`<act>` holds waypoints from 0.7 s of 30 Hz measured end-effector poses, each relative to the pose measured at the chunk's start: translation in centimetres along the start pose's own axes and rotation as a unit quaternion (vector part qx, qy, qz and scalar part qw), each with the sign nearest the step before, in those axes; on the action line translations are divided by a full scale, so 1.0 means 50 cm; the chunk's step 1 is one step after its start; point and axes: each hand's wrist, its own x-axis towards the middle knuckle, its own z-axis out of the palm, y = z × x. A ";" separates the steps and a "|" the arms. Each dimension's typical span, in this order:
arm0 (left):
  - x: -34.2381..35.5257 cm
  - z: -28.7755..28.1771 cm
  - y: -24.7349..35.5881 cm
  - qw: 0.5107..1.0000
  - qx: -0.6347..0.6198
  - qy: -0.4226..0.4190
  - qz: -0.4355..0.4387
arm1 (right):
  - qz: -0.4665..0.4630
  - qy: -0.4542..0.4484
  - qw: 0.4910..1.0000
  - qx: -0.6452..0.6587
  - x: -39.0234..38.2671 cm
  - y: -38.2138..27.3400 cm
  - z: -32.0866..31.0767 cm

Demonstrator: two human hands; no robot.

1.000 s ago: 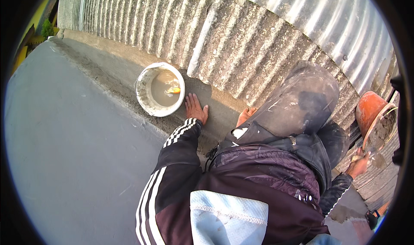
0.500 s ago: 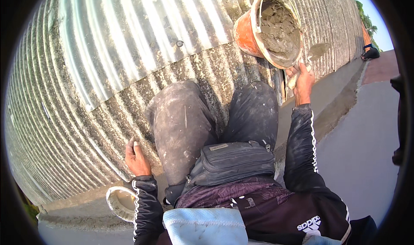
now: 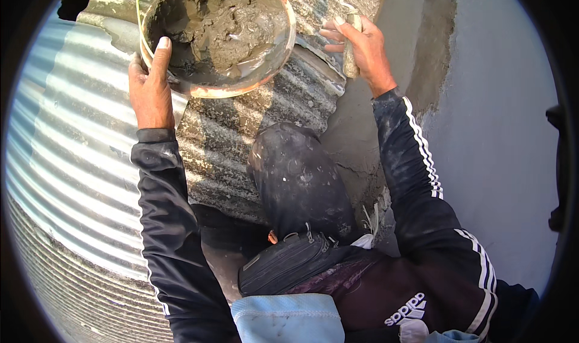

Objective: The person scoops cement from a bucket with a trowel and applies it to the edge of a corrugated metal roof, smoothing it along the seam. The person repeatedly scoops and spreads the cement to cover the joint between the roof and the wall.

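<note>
An orange bucket (image 3: 217, 92) with a pale, smeared rim stands at the top, tilted toward me. Wet grey-brown mortar (image 3: 235, 32) fills much of it. My left hand (image 3: 152, 92) is closed on the bucket's left rim, thumb over the inside edge and fingers outside. To the right of the bucket, my right hand (image 3: 366, 50) grips a trowel (image 3: 350, 59) by its mortar-caked handle. The trowel's blade points away from me and is partly cut off by the top of the view.
Corrugated roofing sheets (image 3: 84, 144), shiny in places and weathered elsewhere, spread to the left and under the bucket. A mortar-coated ledge (image 3: 356, 126) runs along their right side, beside a smooth grey surface (image 3: 488, 138). My bent knee (image 3: 295, 162) and black waist bag (image 3: 283, 261) are below.
My left hand has come up from low on the left and taken hold of the bucket rim. The view has turned right and nearer the bucket; my right hand still holds the trowel.
</note>
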 end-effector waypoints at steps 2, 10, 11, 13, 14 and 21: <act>0.055 0.021 -0.042 0.996 0.026 0.058 -0.067 | -0.021 0.043 0.996 -0.069 0.002 0.027 -0.077; 0.098 -0.059 -0.222 0.961 0.263 0.036 -0.074 | 0.403 0.174 0.809 -0.391 -0.177 0.260 -0.301; 0.104 -0.068 -0.238 0.956 0.286 0.021 -0.067 | 0.417 0.160 0.801 -0.399 -0.190 0.290 -0.304; 0.116 -0.070 -0.255 0.915 0.401 0.025 -0.027 | 0.464 0.147 0.770 -0.412 -0.231 0.343 -0.310; 0.118 -0.069 -0.264 0.922 0.384 0.033 -0.014 | 0.467 0.121 0.775 -0.408 -0.239 0.363 -0.317; 0.131 -0.059 -0.261 0.937 0.346 0.046 0.028 | 0.493 0.092 0.810 -0.304 -0.245 0.433 -0.279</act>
